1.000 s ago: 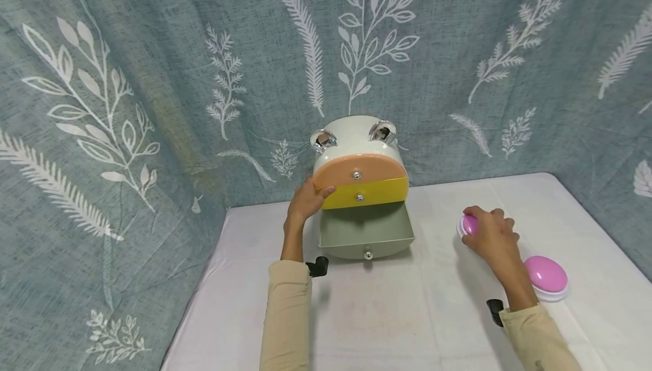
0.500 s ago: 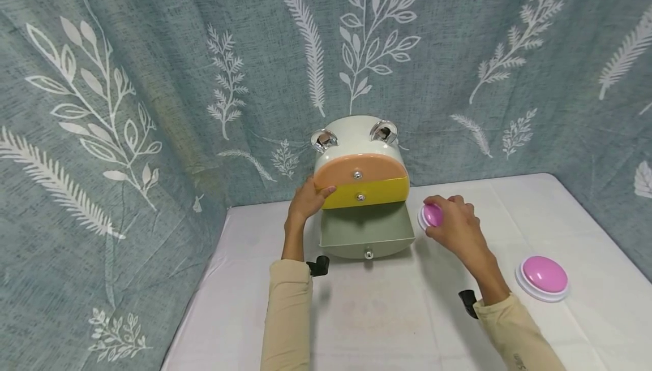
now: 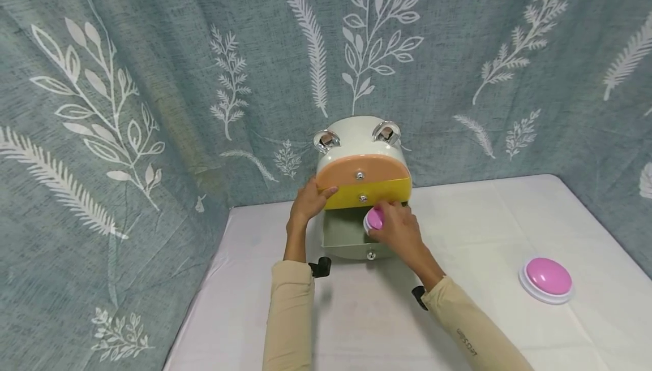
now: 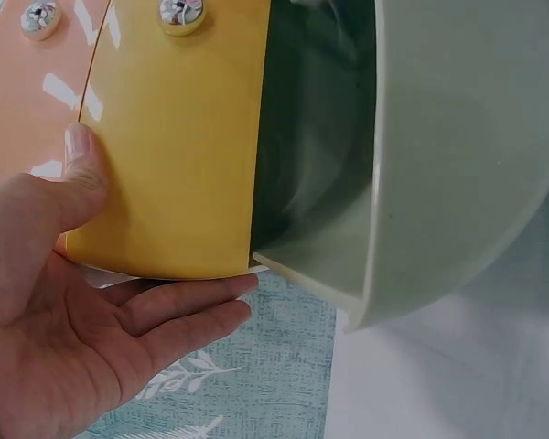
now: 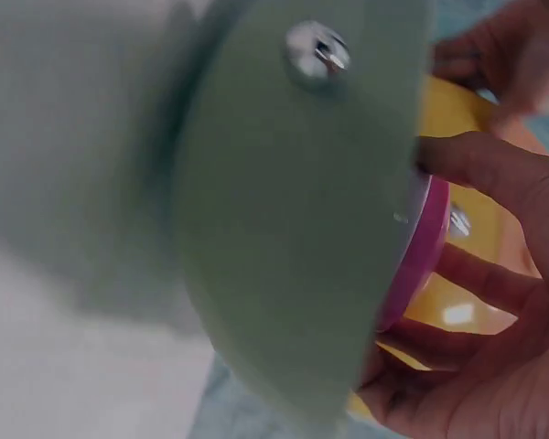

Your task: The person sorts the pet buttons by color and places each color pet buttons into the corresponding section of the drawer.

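Observation:
My right hand grips a round pink push button with a white rim over the pulled-out green bottom drawer of a small cabinet. In the right wrist view, the drawer front hides part of the button, and fingers hold its edge. My left hand holds the cabinet's left side. In the left wrist view, its thumb lies on the front by the yellow drawer, the other fingers along the side. Above the yellow drawer is an orange one; both are closed.
A second pink push button with a white rim lies at the right on the white-covered table. The cabinet's white top carries two shiny silver eye-like rings. A patterned teal curtain hangs behind and at the sides.
My right hand has carried the pink push button leftward from the right of the table to over the green drawer. My left hand has stayed on the cabinet.

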Available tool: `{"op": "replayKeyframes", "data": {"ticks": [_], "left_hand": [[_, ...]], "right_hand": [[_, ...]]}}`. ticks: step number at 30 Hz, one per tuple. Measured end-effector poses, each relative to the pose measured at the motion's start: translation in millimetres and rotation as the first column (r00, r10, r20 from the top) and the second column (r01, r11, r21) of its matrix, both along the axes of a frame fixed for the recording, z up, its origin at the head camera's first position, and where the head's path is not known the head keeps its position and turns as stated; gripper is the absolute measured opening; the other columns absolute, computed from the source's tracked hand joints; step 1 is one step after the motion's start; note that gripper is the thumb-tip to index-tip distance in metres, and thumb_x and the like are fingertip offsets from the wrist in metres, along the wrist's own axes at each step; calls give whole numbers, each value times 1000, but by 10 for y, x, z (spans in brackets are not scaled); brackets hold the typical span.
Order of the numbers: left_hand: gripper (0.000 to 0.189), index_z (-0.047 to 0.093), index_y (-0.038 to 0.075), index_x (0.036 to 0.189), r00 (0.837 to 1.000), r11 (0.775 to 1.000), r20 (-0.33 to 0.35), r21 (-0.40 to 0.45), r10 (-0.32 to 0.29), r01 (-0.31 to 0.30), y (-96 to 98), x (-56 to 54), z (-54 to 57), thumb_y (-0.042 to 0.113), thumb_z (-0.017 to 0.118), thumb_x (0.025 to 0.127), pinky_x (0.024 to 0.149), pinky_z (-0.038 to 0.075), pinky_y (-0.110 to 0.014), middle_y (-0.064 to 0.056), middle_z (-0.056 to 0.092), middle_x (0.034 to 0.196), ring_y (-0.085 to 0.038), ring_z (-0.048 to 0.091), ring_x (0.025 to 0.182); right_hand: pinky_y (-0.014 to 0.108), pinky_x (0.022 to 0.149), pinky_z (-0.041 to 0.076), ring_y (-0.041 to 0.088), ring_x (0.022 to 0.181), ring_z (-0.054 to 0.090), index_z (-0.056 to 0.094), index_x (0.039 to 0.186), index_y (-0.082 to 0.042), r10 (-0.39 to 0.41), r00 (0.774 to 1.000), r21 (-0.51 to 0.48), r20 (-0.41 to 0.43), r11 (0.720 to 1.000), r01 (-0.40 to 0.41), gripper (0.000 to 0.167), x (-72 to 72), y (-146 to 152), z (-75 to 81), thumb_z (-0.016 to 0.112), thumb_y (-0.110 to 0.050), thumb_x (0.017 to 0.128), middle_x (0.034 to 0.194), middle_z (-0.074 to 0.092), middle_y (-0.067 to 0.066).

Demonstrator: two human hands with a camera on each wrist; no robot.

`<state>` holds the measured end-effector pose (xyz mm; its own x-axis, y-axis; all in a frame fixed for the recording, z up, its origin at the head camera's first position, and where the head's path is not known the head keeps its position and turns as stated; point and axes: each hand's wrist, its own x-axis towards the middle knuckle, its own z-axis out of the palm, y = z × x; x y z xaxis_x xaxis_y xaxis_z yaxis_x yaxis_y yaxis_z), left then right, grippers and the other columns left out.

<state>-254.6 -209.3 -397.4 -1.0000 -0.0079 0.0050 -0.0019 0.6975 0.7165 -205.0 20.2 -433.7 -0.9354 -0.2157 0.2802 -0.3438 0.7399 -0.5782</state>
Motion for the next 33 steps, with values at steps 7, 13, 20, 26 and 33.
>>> {"op": "replayKeyframes", "data": {"ticks": [7,13,20,26,33], "left_hand": [[67,43,0,152,1000,1000,-3,-23,12,-13,32,6,-2,44,62,104,105,50,-61,-26,65,138,-44,66,124],[66,44,0,149,1000,999,2,-33,9,-9,70,27,-5,44,62,104,105,50,-61,-26,66,137,-44,66,124],[70,39,-1,154,1000,999,-4,-45,9,-9,69,17,19,45,60,105,107,50,-61,-27,63,141,-45,64,126],[71,37,-1,156,1000,1000,-4,-17,0,0,71,20,14,43,61,105,107,49,-62,-28,63,141,-45,65,126],[71,37,-2,155,1000,1000,-8,-25,2,-2,54,21,39,42,61,105,104,51,-61,-29,64,139,-46,66,123]], "right_hand": [[47,81,58,29,90,67,69,112,-5,-6,994,42,109,999,2,48,-144,-280,-189,94,-23,76,100,72,13],[50,83,56,31,92,65,69,111,-4,-26,986,41,164,999,20,43,-198,-380,-284,92,-21,78,103,69,15],[51,98,56,35,107,68,66,125,1,43,982,-22,182,999,-40,47,-180,-323,-208,87,-13,85,117,72,21],[52,104,54,37,115,66,65,131,5,76,982,-50,171,996,-68,44,-83,-143,-139,79,-10,92,124,71,23],[54,83,58,40,105,69,70,126,2,-95,993,-30,65,995,97,36,122,238,77,74,-18,96,117,72,25]]}}
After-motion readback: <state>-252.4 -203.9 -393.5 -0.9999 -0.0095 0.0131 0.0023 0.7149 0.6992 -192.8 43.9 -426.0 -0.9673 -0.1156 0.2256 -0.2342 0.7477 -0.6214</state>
